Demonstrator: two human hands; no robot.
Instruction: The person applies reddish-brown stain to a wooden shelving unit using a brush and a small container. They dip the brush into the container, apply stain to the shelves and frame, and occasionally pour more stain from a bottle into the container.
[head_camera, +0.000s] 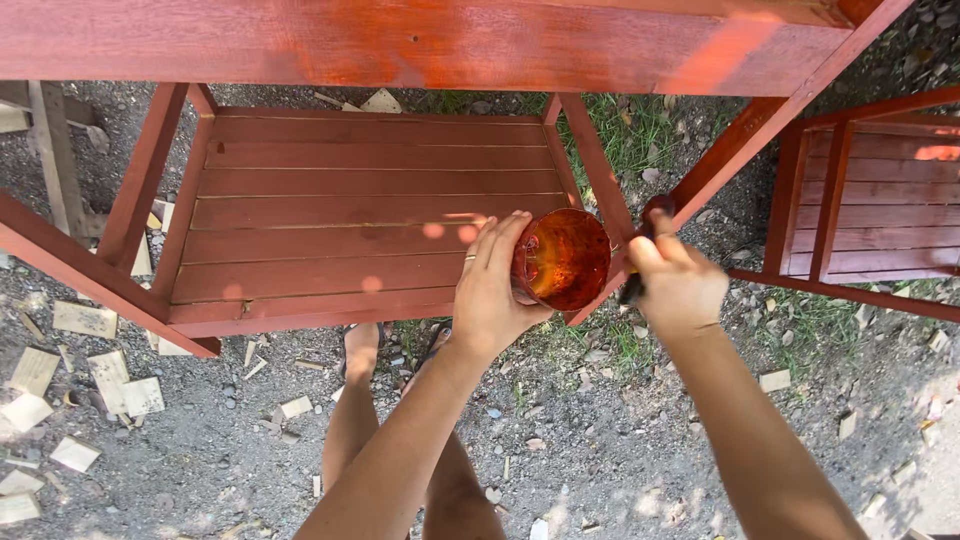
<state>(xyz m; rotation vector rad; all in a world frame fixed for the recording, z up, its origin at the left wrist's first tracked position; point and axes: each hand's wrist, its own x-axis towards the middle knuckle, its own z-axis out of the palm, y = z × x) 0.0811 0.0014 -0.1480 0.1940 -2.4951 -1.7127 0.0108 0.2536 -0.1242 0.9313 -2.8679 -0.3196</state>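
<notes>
While L hand (492, 290) grips the cup (562, 258) of red stain, R hand (678, 280) is closed on a brush (640, 255) at the frame (740, 140).

Wooden frame (400, 45) and slatted shelf (370, 210): uniform red-brown stain, dappled with pale sun spots. Cup (562, 258): translucent, holding orange-red liquid. Brush (640, 250): dark handle. Ground (600, 440): grey gravel with pale wood offcuts (85, 320) and green grass patches.

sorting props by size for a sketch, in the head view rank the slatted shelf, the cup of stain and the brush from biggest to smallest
1. slatted shelf, by far the largest.
2. cup of stain in the left hand.
3. brush, mostly hidden by the right hand, so its full size is unsure.
</notes>
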